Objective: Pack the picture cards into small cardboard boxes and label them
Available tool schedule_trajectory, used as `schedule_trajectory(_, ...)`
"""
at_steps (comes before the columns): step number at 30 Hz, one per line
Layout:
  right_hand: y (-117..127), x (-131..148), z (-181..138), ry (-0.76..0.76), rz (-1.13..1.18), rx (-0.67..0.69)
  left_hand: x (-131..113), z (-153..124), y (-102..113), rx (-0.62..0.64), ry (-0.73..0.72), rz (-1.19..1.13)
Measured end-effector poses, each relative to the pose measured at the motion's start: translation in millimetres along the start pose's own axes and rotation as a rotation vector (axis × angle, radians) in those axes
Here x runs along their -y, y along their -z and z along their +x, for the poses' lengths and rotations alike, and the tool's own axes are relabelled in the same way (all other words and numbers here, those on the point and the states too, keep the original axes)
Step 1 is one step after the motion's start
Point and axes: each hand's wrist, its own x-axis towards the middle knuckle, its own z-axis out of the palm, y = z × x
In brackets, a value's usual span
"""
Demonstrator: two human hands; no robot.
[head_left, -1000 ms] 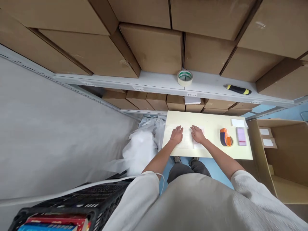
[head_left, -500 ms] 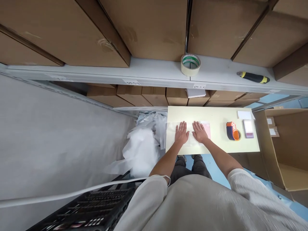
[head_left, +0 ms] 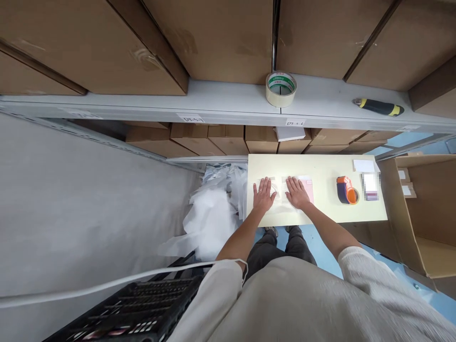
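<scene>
On the pale yellow table (head_left: 327, 164), a clear, thin plastic sheet or bag (head_left: 281, 204) lies under both palms. My left hand (head_left: 263, 194) rests flat on its left part, fingers spread, with a ring on one finger. Flat too, my right hand (head_left: 297, 192) presses farther right, beside a pink flat piece (head_left: 308, 187) that shows partly past the fingers. How the pink piece sits against the plastic I cannot tell. An orange and purple tape dispenser (head_left: 346, 191) stands to the right of my right hand.
A white card (head_left: 364, 166) and a small blurred box (head_left: 371, 186) lie at the table's right end. A large open carton (head_left: 402, 223) stands beyond. White plastic bags (head_left: 210, 218) are heaped left. The shelf holds a tape roll (head_left: 281, 89) and a utility knife (head_left: 379, 106).
My left hand has slid left across the plastic, widening the space between my hands. My right hand stays nearly in place. The camera view has shifted slightly.
</scene>
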Motion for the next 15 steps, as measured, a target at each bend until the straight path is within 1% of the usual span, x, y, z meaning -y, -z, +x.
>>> schedule_trajectory(3, -1, 0, 0, 0.003, -0.015, -0.001, 11, 2, 2, 0.000, -0.032, 0.023)
schedule_trajectory(7, 1, -1, 0, 0.002, -0.018, 0.014, 16, 7, 4, 0.012, -0.043, 0.038)
schedule_trajectory(10, 7, -1, 1, -0.002, 0.013, 0.029, 22, 12, 10, 0.042, -0.077, 0.043)
schedule_trajectory(13, 16, 9, 1, -0.020, 0.058, 0.028, 31, 19, 18, 0.073, -0.126, 0.027)
schedule_trajectory(15, 22, 23, 0, -0.019, 0.084, 0.018, 35, 21, 23, 0.065, -0.135, -0.005)
